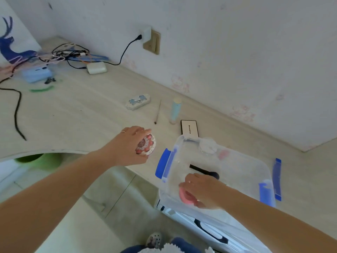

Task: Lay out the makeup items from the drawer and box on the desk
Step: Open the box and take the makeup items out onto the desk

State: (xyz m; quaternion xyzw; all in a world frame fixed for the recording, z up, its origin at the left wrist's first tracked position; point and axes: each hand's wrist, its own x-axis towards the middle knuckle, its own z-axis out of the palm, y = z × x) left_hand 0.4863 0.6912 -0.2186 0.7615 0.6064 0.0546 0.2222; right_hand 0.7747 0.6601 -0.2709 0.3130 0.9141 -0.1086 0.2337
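Head: round pink compact [146,147], clear box [237,167]

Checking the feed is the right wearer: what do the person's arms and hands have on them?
Both forearms are bare, with no sleeves in view. The left hand wears a thin ring on one of its fingers. The right hand also seems to show a thin ring, though it is blurred. No gloves, no watch.

round pink-white compact [146,147] held above desk [76,114] | pink item [185,196] in clear box [240,172]
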